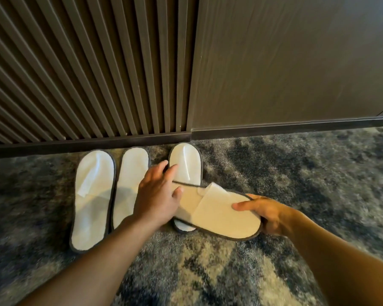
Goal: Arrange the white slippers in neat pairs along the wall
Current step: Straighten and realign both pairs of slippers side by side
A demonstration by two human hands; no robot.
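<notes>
Two white slippers with dark trim lie side by side on the carpet, toes at the wall: the left one [93, 199] and its partner [131, 184]. A third slipper [186, 164] lies to their right, toe at the skirting, its heel end partly hidden. My right hand [261, 212] grips a fourth slipper [221, 213] by one end and holds it tilted across the third one, just above the floor. My left hand [158, 193] hovers with fingers spread, its fingertips at the other end of the held slipper and over the third one.
A ribbed dark wood wall [86, 74] and a smooth dark panel [296, 62] rise behind, with a dark skirting board [274, 128] along the floor. Mottled grey-blue carpet [296, 168] stretches to the right of the slippers.
</notes>
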